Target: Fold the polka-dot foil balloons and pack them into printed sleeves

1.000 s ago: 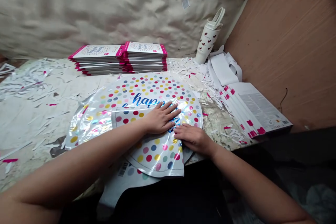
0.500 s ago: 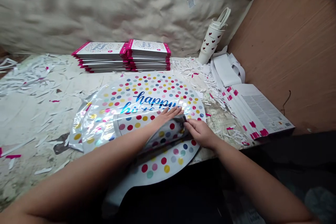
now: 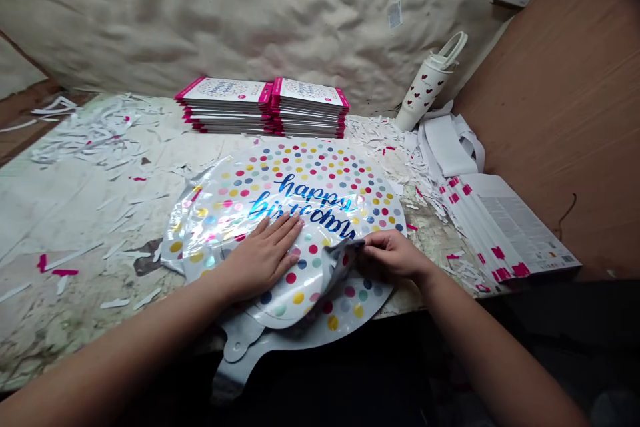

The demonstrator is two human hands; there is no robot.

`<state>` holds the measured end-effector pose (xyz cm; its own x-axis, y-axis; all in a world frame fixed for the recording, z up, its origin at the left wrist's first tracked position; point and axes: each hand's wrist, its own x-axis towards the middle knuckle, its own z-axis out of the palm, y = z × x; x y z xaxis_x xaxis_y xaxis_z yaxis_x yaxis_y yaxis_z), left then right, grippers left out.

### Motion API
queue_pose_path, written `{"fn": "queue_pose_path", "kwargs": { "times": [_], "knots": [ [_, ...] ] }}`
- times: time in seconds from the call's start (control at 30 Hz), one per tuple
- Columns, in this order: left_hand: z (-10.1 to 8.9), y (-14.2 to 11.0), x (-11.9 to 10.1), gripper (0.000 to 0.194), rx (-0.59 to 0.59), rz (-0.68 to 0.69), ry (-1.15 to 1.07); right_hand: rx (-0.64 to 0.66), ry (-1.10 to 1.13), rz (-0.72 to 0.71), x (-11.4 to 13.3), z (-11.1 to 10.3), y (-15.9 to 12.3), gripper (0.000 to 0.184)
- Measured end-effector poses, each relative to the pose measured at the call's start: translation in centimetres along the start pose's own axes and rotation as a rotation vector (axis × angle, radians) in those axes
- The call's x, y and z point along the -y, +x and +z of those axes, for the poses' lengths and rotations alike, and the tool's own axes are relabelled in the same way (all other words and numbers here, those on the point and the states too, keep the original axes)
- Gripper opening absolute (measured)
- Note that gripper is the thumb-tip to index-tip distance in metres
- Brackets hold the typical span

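Observation:
A round foil balloon (image 3: 320, 180) printed with coloured polka dots and blue "happy birthday" lettering lies flat on the table, and a second foil layer (image 3: 295, 293) is folded over its near half. My left hand (image 3: 263, 257) rests flat on that folded layer, its fingers spread. My right hand (image 3: 393, 255) pinches a crumpled foil edge (image 3: 343, 260) between fingers and thumb. A silver foil neck (image 3: 237, 353) sticks out toward me below the balloon. Part of the lettering lies hidden under the fold.
Two stacks of packaged balloons (image 3: 260, 107) with pink edges stand behind the foil. A heart-printed white bottle (image 3: 423, 90), white strips (image 3: 450, 145) and a row of printed cards (image 3: 505, 227) lie at the right. Paper scraps litter the worn table (image 3: 85, 213).
The folded foil has been peeled back toward me, uncovering more lettering. My left hand has slid left and toward me, and my right hand has lifted the crumpled edge. The view has swung slightly.

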<state>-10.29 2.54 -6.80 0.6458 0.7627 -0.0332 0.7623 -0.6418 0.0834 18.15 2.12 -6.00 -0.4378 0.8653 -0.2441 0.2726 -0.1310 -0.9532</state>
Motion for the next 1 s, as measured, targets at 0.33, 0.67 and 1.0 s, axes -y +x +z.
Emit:
{"fn": "queue_pose_path", "kwargs": {
  "times": [0.33, 0.67, 1.0],
  "knots": [
    [1.1, -4.5, 2.9, 0.061, 0.014, -0.006, 0.037, -0.423, -0.418, 0.063, -0.1, 1.4, 3.0, 0.027],
    [-2.2, -5.2, -5.7, 0.052, -0.332, 0.017, 0.001, -0.441, -0.594, 0.056, 0.4, 1.9, 3.5, 0.025],
    [3.1, -4.9, -7.9, 0.064, -0.234, -0.044, 0.102, -0.141, -1.118, -0.333, 0.3, 4.9, 3.0, 0.058]
  ]
}}
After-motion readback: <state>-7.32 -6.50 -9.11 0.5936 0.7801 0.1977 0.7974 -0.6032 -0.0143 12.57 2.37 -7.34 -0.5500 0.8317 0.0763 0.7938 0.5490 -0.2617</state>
